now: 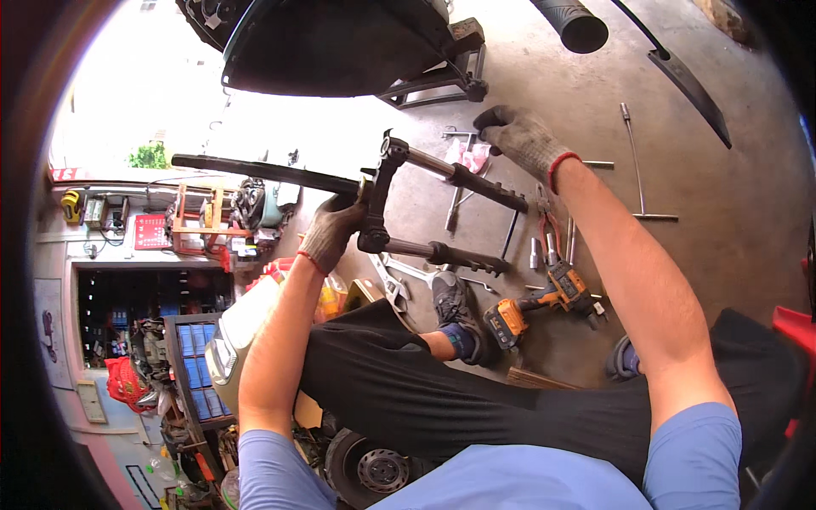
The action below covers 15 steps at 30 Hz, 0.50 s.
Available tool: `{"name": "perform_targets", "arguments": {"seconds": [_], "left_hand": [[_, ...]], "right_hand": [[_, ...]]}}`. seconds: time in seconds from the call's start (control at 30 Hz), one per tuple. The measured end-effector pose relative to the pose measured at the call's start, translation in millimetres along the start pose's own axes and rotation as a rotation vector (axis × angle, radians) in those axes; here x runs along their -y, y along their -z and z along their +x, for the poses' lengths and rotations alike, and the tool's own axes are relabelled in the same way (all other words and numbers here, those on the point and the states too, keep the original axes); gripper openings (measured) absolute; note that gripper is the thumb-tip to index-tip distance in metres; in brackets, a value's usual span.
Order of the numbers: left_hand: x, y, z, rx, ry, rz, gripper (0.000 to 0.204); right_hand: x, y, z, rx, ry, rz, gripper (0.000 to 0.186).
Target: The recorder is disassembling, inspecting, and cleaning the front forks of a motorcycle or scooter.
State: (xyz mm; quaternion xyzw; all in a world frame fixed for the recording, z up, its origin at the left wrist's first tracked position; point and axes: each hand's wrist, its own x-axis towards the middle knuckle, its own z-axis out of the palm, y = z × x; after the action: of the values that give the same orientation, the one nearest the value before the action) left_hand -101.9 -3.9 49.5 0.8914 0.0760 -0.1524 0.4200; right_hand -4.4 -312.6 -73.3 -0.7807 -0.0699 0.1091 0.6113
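The person's left hand clasps the 2-legged fork beside its crown; the right hand, half-open, stands apart from the fork's farther leg.

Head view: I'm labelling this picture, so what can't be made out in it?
In the head view:
- Left hand: some fingertips, hidden behind the fork.
- Right shoe: mostly covered by the trousers.
- Dark tube: far end, cut off by the top edge.
- Bright opening: most of the scene beyond, washed out by glare.
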Motion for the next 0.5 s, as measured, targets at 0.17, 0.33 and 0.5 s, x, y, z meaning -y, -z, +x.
{"name": "perform_targets", "arguments": {"seconds": [0.17,0.33,0.5], "left_hand": [[-1.9,0.8,-2.9,-0.017,0.074,-0.177,0.038],[1.8,0.5,-5.3,-0.069,0.039,-0.170,0.045],[-9.6,-2.7,-10.6,-0.034,0.048,-0.167,0.041]], "right_hand": [[-5.5,16.6,0.3,-0.009,0.027,0.214,0.028],[-5.2,27.6,-4.0,-0.007,-0.056,0.321,0.028],[-10.1,14.2,-8.4,0.049,-0.104,0.305,0.028]]}}
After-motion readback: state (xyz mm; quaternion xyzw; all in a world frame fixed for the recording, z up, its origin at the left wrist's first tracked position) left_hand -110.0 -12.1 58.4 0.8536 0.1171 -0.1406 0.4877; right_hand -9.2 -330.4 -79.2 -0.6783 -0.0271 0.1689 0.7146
